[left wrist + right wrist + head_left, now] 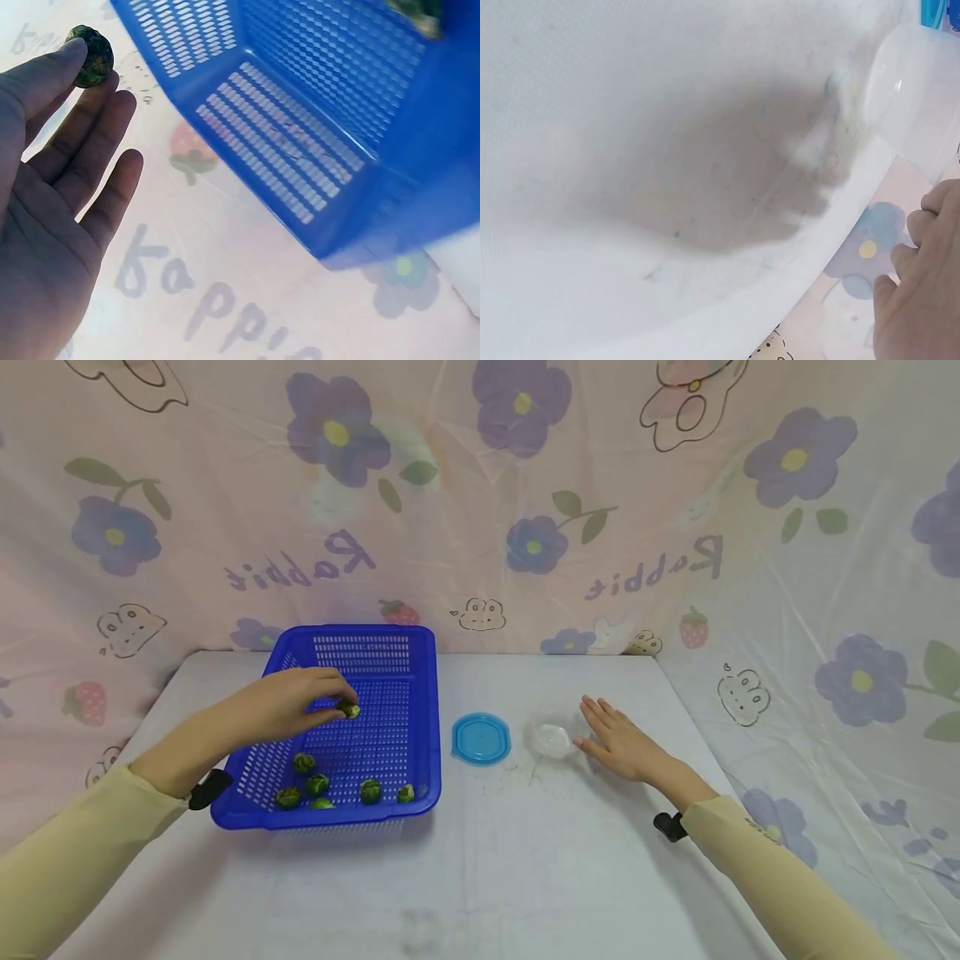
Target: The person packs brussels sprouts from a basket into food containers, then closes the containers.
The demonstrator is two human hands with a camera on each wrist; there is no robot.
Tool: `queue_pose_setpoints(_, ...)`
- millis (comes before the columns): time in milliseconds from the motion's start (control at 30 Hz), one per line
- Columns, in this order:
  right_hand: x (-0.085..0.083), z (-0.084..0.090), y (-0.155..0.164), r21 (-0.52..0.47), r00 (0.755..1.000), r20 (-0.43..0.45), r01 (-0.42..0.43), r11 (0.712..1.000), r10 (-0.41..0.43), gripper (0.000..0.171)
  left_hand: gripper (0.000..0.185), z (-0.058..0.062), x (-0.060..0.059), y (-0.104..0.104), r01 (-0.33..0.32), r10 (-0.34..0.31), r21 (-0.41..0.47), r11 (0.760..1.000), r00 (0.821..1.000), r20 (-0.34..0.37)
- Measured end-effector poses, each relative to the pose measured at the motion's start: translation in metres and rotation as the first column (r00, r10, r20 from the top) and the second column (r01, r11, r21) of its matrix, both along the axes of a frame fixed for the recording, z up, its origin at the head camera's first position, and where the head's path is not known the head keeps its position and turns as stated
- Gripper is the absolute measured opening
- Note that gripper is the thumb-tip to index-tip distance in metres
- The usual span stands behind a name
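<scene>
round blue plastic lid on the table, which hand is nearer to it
Right. The right hand lies flat just past the small clear plastic container beside the round blue plastic lid. The left hand pinches a green sprout over the blue basket, farther off.

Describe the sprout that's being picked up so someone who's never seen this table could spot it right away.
Find the blue basket on the left of the white table. Over its middle, the left hand pinches one green sprout at its fingertips. The other sprouts lie loose along the basket's near edge; this one alone is held, apart from them.
</scene>
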State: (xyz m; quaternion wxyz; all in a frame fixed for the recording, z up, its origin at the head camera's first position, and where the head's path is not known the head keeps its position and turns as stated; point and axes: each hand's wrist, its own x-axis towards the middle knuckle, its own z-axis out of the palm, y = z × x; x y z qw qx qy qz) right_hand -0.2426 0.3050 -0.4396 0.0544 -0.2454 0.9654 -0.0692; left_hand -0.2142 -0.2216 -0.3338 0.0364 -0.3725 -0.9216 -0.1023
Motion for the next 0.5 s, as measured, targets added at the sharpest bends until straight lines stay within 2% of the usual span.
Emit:
queue_pose_setpoints(200,-0.001,0.001,-0.002,0.01,1.0,-0.004,0.002,1.0,-0.002,0.078,0.022,0.005,-0.01,0.021,0.043,-0.042,0.04,0.998,0.999,-0.008)
queue_pose_setpoints(500,-0.001,0.0,-0.003,0.016,1.0,-0.002,0.009,1.0,-0.009,0.08,0.024,0.014,-0.032,0.067,0.069,-0.073,0.086,0.994,0.996,0.045)
